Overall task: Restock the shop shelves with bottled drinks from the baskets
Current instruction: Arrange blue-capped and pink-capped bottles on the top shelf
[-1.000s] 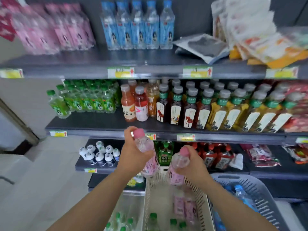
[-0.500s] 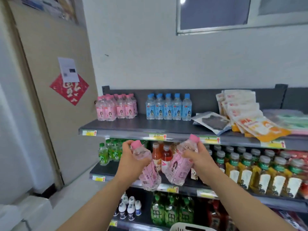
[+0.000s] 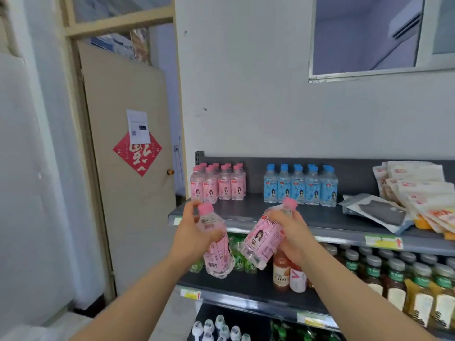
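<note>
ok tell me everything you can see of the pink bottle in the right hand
The pink bottle is small, clear plastic, with a pink screw cap and a pink label showing a drawn figure under a red band. It is tilted, cap up and right, base down and left, held in the air before the shelves. The right hand grips its neck and far side. Its base is close to the second pink bottle in the left hand; whether they touch I cannot tell.

Beige door [image 3: 128, 205] at left w/ red diamond sign [image 3: 137, 156], white note [image 3: 137, 125] overlapping its top. Window [image 3: 364, 33] top right. Snack packets [image 3: 418, 190] far right, grey pouch [image 3: 376, 210] beside them.
</note>
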